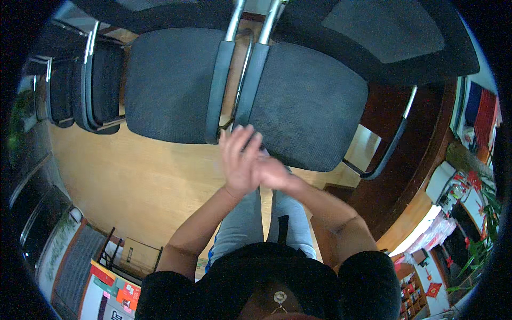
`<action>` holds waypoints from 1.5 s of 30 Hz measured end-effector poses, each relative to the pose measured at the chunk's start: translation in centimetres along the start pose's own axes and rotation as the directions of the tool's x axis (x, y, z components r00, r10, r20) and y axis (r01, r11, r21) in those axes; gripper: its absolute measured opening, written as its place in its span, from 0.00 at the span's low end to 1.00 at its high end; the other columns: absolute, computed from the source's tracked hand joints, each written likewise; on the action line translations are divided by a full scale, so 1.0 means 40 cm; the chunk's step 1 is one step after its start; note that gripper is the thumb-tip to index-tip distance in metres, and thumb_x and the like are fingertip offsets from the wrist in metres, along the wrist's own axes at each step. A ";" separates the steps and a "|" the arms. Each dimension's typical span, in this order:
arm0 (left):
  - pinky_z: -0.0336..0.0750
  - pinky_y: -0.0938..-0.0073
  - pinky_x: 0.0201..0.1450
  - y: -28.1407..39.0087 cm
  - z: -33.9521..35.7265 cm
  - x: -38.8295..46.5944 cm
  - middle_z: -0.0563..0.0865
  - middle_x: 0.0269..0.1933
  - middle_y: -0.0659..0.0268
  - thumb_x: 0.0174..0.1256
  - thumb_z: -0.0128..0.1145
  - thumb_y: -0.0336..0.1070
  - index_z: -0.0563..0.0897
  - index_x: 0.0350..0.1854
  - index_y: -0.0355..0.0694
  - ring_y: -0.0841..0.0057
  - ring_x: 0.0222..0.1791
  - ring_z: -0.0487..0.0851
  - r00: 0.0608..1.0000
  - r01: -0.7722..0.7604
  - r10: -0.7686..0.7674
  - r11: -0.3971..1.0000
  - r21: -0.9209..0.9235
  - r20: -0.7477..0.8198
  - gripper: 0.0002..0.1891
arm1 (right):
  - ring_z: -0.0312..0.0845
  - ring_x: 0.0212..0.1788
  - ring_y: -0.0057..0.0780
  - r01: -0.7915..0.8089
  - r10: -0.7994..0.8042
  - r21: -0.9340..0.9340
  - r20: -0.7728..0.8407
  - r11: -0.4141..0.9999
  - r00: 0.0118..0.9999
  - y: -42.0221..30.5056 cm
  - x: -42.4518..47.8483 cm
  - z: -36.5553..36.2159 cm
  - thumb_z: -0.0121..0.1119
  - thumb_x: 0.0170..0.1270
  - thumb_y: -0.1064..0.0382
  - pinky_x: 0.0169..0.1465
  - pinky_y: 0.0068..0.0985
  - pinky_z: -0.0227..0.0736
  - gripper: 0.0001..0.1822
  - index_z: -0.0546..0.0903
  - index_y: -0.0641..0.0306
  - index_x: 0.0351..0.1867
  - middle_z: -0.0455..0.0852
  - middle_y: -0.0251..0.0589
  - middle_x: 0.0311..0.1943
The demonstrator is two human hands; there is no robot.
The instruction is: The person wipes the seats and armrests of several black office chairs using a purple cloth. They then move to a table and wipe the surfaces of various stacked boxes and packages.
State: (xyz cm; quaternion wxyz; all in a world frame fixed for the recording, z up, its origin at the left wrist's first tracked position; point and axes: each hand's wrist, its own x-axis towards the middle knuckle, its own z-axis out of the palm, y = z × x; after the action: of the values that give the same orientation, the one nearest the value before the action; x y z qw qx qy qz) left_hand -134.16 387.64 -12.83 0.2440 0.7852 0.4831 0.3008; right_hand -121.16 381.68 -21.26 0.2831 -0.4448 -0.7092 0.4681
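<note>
My left hand (240, 170) and my right hand (273, 172) meet in front of my legs, pressed or rubbing against each other. Motion blurs both of them. The left fingers point up and stand somewhat apart, with no held object visible. Part of the right hand is covered by the left, so its fingers are hard to make out. Just beyond the fingertips are the padded armrests, a left one (221, 84) and a right one (254, 80), of two dark fabric chairs. Their seats, the left seat (172, 88) and the right seat (306, 104), face me.
More black chairs (106, 80) line up at the left. A dark wooden surface (400, 168) runs along the right, behind another armrest (390, 146). Light wooden flooring (132, 180) spreads on the left. A cardboard box (138, 256) sits at lower left; green plants (476, 256) stand far right.
</note>
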 end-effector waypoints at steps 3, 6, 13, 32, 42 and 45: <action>0.53 0.41 0.78 0.033 0.061 -0.010 0.74 0.71 0.53 0.62 0.57 0.29 0.78 0.68 0.41 0.51 0.73 0.69 0.954 0.029 -0.016 0.999 -0.039 0.298 0.28 | 0.81 0.51 0.49 -0.413 0.419 -0.302 -0.047 0.859 0.907 0.259 -0.170 -0.163 0.54 0.63 0.69 0.59 0.40 0.76 0.15 0.83 0.58 0.51 0.83 0.49 0.52; 0.52 0.44 0.79 -0.005 0.176 -0.044 0.67 0.76 0.51 0.65 0.56 0.28 0.72 0.73 0.42 0.47 0.76 0.63 0.839 0.129 -0.125 0.991 0.029 0.529 0.30 | 0.80 0.49 0.52 -0.676 0.425 -0.469 -0.536 0.568 0.729 0.527 -0.232 -0.478 0.50 0.71 0.61 0.56 0.43 0.76 0.16 0.79 0.59 0.57 0.82 0.53 0.46; 0.56 0.49 0.79 -0.198 0.364 -0.050 0.58 0.80 0.49 0.66 0.53 0.27 0.69 0.76 0.44 0.42 0.78 0.58 0.750 0.301 -0.347 0.937 0.176 0.564 0.32 | 0.81 0.54 0.53 -0.933 0.452 -0.133 -0.846 0.335 0.283 0.697 -0.104 -0.524 0.50 0.74 0.58 0.54 0.48 0.75 0.15 0.78 0.63 0.54 0.83 0.57 0.50; 0.49 0.42 0.80 -0.227 0.506 0.088 0.44 0.85 0.64 0.64 0.56 0.30 0.67 0.78 0.59 0.50 0.84 0.45 0.585 0.017 -0.434 0.852 0.524 0.685 0.37 | 0.83 0.55 0.47 -0.996 0.548 0.080 -0.835 0.031 -0.050 0.793 -0.064 -0.695 0.57 0.70 0.55 0.54 0.42 0.81 0.18 0.79 0.65 0.54 0.81 0.54 0.54; 0.58 0.41 0.77 -0.280 0.496 0.064 0.42 0.85 0.60 0.56 0.64 0.29 0.63 0.80 0.59 0.46 0.83 0.45 0.538 -0.031 -0.468 0.820 0.571 0.701 0.46 | 0.80 0.56 0.47 -0.501 0.433 -0.200 -0.304 0.842 0.849 0.451 0.255 -0.345 0.52 0.72 0.49 0.60 0.44 0.76 0.17 0.83 0.52 0.54 0.82 0.48 0.49; 0.59 0.41 0.77 -0.278 0.503 0.069 0.41 0.85 0.59 0.56 0.65 0.30 0.61 0.81 0.60 0.45 0.83 0.45 0.531 -0.075 -0.438 0.829 0.555 0.726 0.47 | 0.75 0.66 0.46 -0.614 0.451 -0.372 -0.439 0.696 0.777 0.631 0.023 -0.505 0.48 0.75 0.44 0.71 0.39 0.67 0.25 0.80 0.56 0.62 0.80 0.51 0.62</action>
State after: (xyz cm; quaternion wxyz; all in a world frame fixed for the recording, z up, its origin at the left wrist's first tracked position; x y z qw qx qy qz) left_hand -125.74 392.90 -33.77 0.2505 0.8086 0.4539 -0.2782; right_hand -95.80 395.01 -36.26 0.1182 -0.7585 -0.5879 0.2551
